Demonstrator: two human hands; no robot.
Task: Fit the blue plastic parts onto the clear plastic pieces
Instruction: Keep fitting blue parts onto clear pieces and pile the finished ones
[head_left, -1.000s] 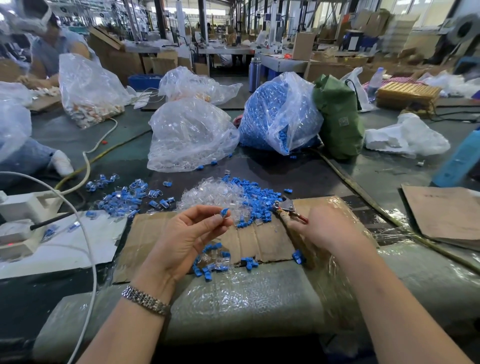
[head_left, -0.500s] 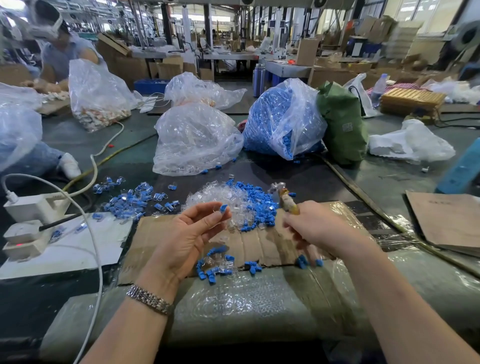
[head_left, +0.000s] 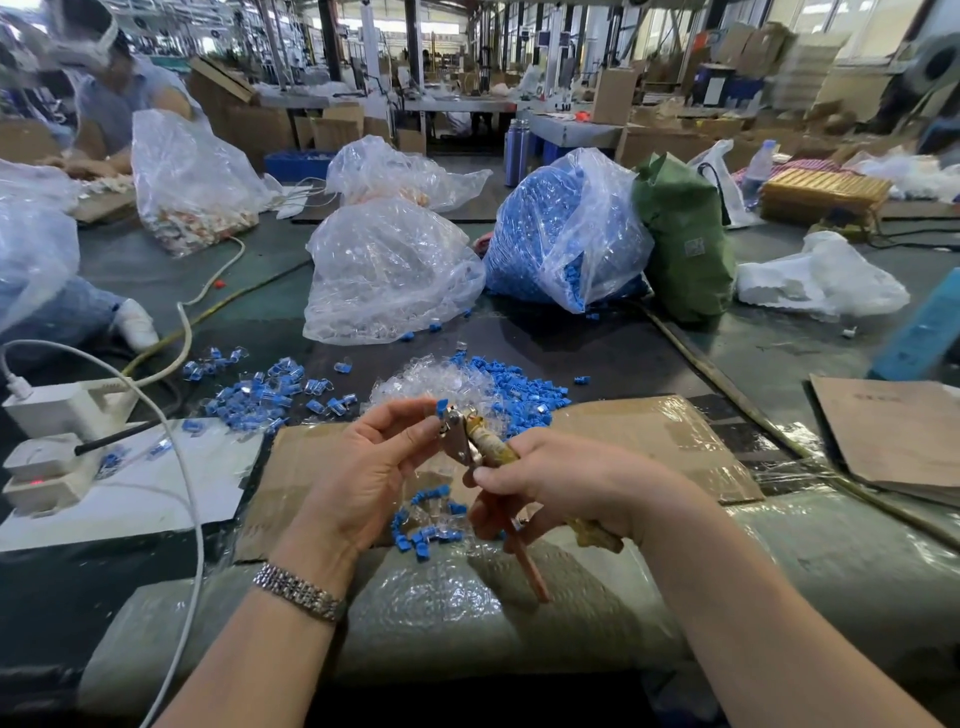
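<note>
Factory worktop (head_left: 779, 358) sat cluttered with plastic bags. Left hand (head_left: 363, 467) pinched small blue part (head_left: 441, 408) between thumb and fingertips, touching metal head of pliers (head_left: 467, 441). Right hand (head_left: 566, 488) gripped pliers' handles. Loose blue parts (head_left: 524, 392) and clear pieces (head_left: 426, 382) lay heaped just behind hands.

A worker's left hand (head_left: 363, 467) pinched a small blue plastic part (head_left: 441, 408) against the metal head of hand pliers (head_left: 470, 441) gripped in the right hand (head_left: 561, 488), above a cardboard sheet (head_left: 649, 431) on the table (head_left: 597, 353) strewn with loose blue parts (head_left: 524, 389) and clear plastic pieces (head_left: 431, 382).
</note>
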